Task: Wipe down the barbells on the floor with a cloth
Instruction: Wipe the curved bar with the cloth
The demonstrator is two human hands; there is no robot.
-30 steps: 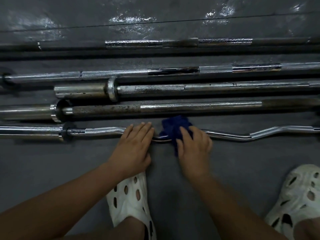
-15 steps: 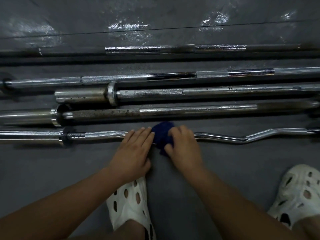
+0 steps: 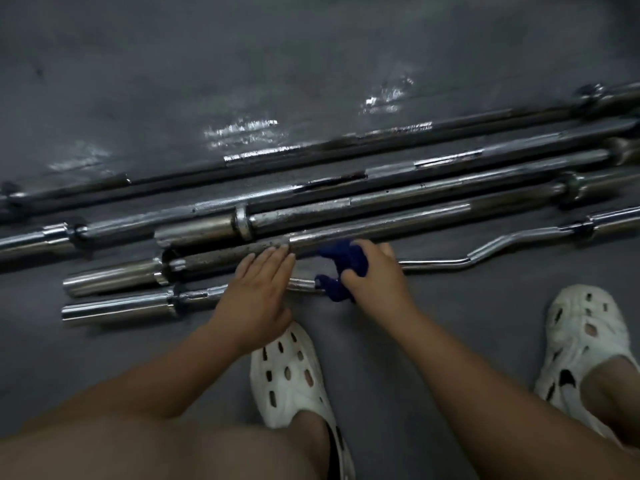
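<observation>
Five steel barbells (image 3: 346, 199) lie side by side; a blue cloth (image 3: 341, 268) wraps the nearest.

Setting: a gym or weight room, floor level. Evidence: five steel bars lie side by side on a dark grey rubber-type floor (image 3: 242, 64) with glossy worn patches. Four are straight barbells (image 3: 398, 174) with thick loading sleeves and collars at the ends; several show rust-brown patches and knurled grip sections. The nearest is a chrome curl bar (image 3: 485, 252) with the zigzag bends typical of arm-training equipment. No plates loaded on any sleeve in view.
</observation>
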